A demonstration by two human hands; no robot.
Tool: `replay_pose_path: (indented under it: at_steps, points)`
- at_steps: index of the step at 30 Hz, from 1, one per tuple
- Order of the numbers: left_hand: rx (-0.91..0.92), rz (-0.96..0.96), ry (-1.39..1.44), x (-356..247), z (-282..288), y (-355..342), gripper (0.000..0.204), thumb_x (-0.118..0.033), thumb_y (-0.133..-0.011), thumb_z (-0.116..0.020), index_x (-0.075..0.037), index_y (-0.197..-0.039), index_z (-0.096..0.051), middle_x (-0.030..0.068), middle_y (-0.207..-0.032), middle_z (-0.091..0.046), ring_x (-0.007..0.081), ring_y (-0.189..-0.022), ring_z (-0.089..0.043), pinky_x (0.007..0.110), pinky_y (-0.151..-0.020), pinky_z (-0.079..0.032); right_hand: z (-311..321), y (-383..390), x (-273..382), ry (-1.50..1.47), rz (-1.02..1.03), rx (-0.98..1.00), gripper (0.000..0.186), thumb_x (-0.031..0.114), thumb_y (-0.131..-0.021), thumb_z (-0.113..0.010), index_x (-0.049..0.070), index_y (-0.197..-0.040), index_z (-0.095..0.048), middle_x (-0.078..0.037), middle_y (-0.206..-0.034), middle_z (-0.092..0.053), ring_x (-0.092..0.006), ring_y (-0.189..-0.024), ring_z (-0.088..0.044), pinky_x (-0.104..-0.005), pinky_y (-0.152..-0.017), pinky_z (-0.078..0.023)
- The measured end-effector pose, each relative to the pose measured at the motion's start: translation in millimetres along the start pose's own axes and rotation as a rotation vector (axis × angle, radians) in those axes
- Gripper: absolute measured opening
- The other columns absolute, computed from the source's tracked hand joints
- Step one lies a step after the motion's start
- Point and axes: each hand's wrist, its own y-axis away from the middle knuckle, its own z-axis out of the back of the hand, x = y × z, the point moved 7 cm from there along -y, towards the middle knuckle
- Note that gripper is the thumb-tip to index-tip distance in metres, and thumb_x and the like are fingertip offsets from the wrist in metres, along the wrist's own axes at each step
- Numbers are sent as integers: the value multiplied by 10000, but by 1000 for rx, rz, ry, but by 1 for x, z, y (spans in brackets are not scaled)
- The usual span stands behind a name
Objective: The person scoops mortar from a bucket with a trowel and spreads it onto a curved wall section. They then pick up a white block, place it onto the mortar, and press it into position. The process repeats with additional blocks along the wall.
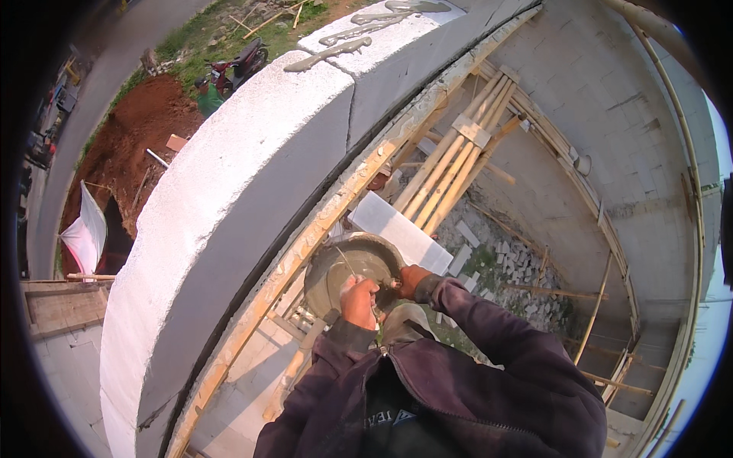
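Note:
A round bucket (313, 286) with wet grey mortar (365, 264) inside is just in front of my body. My left hand (359, 301) is closed at its near side, and a thin light rod or wire (345, 260) runs from it across the mortar. What lies inside that fist is mostly hidden. At the right edge of the bucket, my right hand (414, 282) has its fingers curled around the rim. Beside the bucket stretches the block wall (252, 122), its pale top bearing strips of grey mortar (330, 55) at the far end.
A pale block (401, 233) lies just beyond the bucket. Bundled bamboo poles (458, 168) extend away from it. A long timber rail (305, 233) follows the wall's inner side. Broken blocks (519, 278) litter the ground below, and a motorcycle (237, 69) stands outside.

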Motion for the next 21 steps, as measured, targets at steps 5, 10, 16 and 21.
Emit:
replay_pose_path:
  at_steps: [5, 10, 16, 21]
  points:
    - [24, 7, 8, -1, -6, 9, 176, 26, -729, -547, -114, -780, -453, -7, -745, -465, 92, -603, -399, 249, -560, -313, 35, 44, -38, -152, 26, -32, 379, 264, -695, -725, -34, -929, -713, -247, -819, -695, -391, -815, -695, -451, -725, -532]
    - [48, -23, -11, -6, -16, 16, 175, 30, -735, -545, -116, -761, -453, -4, -734, -465, 93, -609, -402, 252, -564, -312, 50, 71, -58, -294, 12, -25, 355, 237, -687, -700, -63, -876, -673, -223, -699, -641, -339, -680, -650, -437, -651, -489]
    - [60, -10, -33, -10, -23, 21, 176, 37, -732, -537, -117, -759, -456, 7, -737, -481, 102, -601, -406, 258, -572, -324, 40, 74, -64, -447, 7, 21, 264, 211, -713, -678, -31, -818, -669, -104, -633, -614, -208, -574, -594, -367, -561, -469]
    - [34, -6, -38, -11, -21, 21, 171, 39, -724, -534, -109, -769, -460, 13, -734, -479, 106, -591, -403, 266, -574, -322, 47, 85, -67, -482, 39, 63, 224, 197, -735, -669, 1, -843, -680, -19, -625, -583, -122, -536, -542, -305, -515, -442]
